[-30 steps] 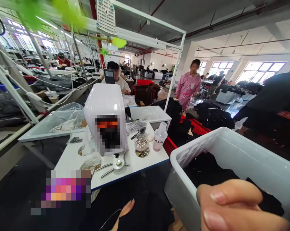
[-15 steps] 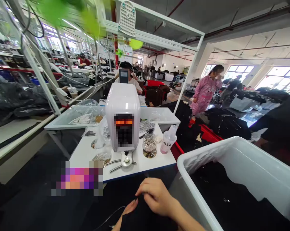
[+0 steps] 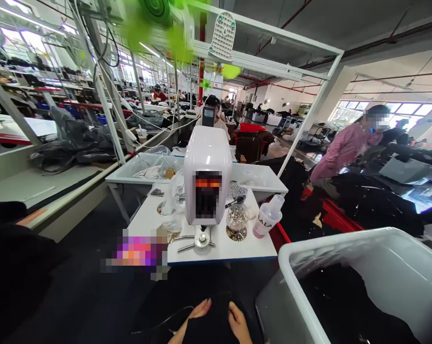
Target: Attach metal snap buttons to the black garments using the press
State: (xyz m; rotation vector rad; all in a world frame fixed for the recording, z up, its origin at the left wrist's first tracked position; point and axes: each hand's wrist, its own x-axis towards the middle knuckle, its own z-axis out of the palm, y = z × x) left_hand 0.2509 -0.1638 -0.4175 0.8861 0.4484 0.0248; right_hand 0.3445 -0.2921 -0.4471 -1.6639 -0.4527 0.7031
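Note:
At the bottom edge, my left hand [image 3: 200, 310] and my right hand [image 3: 239, 323] grip a black cloth garment [image 3: 212, 325] from either side. A thin dark cord lies on the cloth left of my left hand. Just ahead stands a white table [image 3: 237, 251] holding a white stud-press machine [image 3: 207, 174], with its front partly pixelated. A glass jar of metal studs [image 3: 237, 217], a plastic shaker cup [image 3: 268, 219] and a spring-armed metal fixture [image 3: 202, 237] stand around its base. To my right, a white plastic bin [image 3: 344, 246] holds black garments.
A white tray [image 3: 258, 179] with plastic bags sits behind the table, under a white metal frame [image 3: 273, 36]. A co-worker [image 3: 346, 148] in a pink smock leans among black garment piles [image 3: 373, 205] and red crates at right. Another co-worker [image 3: 212, 112] sits beyond the machine.
My right hand has come back from over the bin, then down to the cloth's edge. The view has swung left, shifting the table and bin rightward, and the pink-smocked co-worker has moved right.

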